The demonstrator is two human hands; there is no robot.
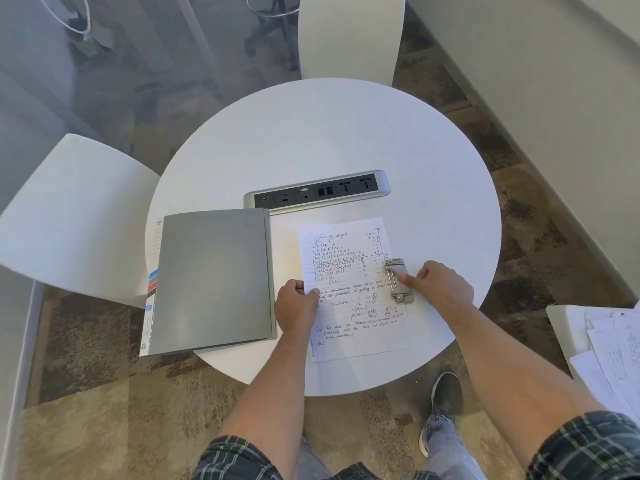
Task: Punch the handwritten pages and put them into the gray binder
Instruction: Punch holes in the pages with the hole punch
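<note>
A handwritten page [349,271] lies on the round white table [322,133], near its front edge. My left hand [298,306] pinches the page's left edge. A small grey hole punch [398,280] sits over the page's right edge, and my right hand [440,284] holds it with the index finger pressed on its top. The gray binder [214,278] lies closed to the left of the page, hanging partly over the table's edge, with colored tabs showing along its left side.
A silver power and data socket strip [317,194] is set into the table behind the binder and page. White chairs stand at the left [69,216] and at the back [349,32]. A stack of loose papers [609,351] lies on a white surface at the right.
</note>
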